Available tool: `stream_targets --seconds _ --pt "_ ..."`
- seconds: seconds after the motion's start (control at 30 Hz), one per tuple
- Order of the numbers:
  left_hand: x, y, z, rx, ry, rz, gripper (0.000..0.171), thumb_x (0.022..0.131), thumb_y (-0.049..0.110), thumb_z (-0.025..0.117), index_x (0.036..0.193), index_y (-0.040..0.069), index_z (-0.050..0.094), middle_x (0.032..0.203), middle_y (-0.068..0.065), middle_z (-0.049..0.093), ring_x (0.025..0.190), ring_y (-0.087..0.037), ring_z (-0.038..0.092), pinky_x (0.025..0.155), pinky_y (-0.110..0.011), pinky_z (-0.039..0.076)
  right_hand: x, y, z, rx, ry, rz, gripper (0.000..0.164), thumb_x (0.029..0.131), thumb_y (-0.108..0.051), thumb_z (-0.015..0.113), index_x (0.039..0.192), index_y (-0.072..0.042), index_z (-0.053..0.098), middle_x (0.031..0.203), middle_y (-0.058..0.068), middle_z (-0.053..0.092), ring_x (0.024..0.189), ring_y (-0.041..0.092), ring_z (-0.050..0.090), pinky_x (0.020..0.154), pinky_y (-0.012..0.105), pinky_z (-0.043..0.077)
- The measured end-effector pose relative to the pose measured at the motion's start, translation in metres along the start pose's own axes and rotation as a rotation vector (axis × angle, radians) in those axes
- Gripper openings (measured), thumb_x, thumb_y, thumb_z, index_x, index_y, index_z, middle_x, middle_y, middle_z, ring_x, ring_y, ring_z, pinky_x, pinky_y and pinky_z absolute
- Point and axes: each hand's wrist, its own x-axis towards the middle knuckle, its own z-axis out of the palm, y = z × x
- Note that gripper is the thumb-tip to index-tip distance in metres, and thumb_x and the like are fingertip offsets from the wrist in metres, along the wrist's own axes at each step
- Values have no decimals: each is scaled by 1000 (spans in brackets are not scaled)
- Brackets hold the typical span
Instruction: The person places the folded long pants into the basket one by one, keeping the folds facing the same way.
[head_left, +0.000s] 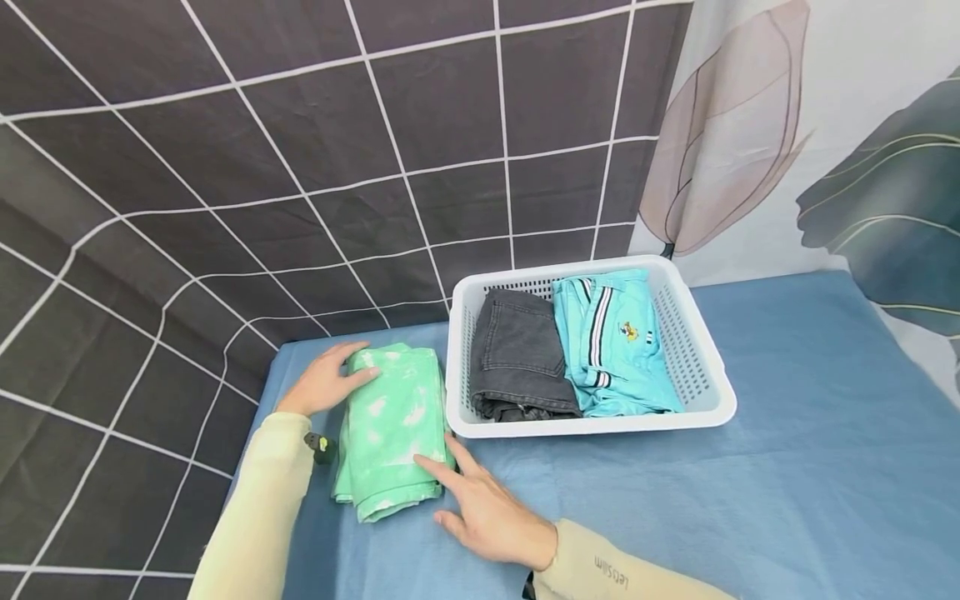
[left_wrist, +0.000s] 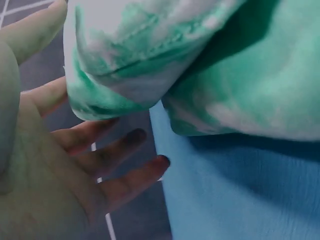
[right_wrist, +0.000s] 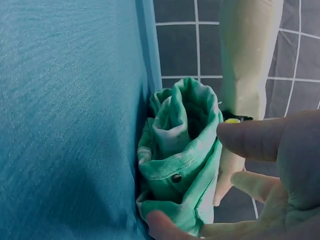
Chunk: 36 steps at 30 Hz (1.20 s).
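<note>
A folded green garment with white tie-dye patches lies on the blue cloth, left of the basket. The right wrist view shows its layered folds end-on, with a small metal button. My left hand rests at the far left corner of the garment, thumb over its top, the other fingers loosely extended along the edge. At the near right side, my right hand spreads its fingers, with fingertips at the garment's edge. Seen from the left wrist, the bundle's folded edge lies beside the loosely spread fingers.
A white plastic basket stands right of the garment, close beside it. Inside lie folded dark grey jeans and a turquoise shirt with striped trim. A dark gridded curtain hangs behind and at the left.
</note>
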Motion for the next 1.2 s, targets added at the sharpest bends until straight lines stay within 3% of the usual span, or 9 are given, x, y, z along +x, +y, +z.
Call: stream_targets --seconds 0.13,0.23,0.37,0.67,0.83,0.9,1.1,1.2 --pt "4 -5 2 -70 -47 -39 70 99 48 60 152 7 42 151 -25 43 136 -47 41 109 -63 34 1 0 2 53 3 34 69 99 -18 66 159 -20 32 164 24 13 137 33 45 102 40 48" --pt "6 -7 3 -123 -80 -70 72 99 48 60 154 8 39 152 -25 41 137 -47 40 109 -63 34 4 2 3 190 2 96 69 99 -22 65 158 -14 29 160 25 22 129 36 52 101 41 49" --pt "8 -9 6 -160 -103 -96 73 98 48 60 155 9 37 154 -26 39 139 -48 37 110 -63 32 8 5 2 355 0 155 67 99 -21 66 156 -11 32 152 23 36 113 37 62 89 36 55" --pt "7 -10 11 -168 -121 -121 72 98 50 60 153 8 40 151 -24 43 137 -45 41 110 -61 34 11 9 -2 325 -26 154 64 97 -22 68 154 -13 39 150 18 43 117 35 60 92 36 53" --pt "7 -11 13 -147 -115 -119 75 97 52 60 153 7 40 153 -24 41 138 -46 40 110 -62 33 11 10 -2 256 -13 142 62 98 -24 67 153 -14 40 151 13 46 134 31 48 108 44 43" --pt "5 -11 13 -137 -112 -122 76 97 53 60 154 6 39 155 -24 38 139 -47 38 111 -62 32 11 11 -2 256 -10 145 61 98 -24 66 152 -14 41 149 13 47 134 30 47 108 45 42" --pt "1 -10 13 -131 -105 -138 78 96 53 60 154 6 39 156 -23 36 140 -48 36 110 -63 32 12 12 -2 418 20 210 63 97 -18 68 149 -5 36 135 21 49 112 32 57 88 40 51" --pt "0 -11 14 -138 -100 -135 78 96 54 61 154 8 39 155 -23 37 139 -48 37 110 -63 33 14 12 -1 547 41 262 72 96 -15 68 151 4 26 136 26 47 116 36 57 92 45 52"
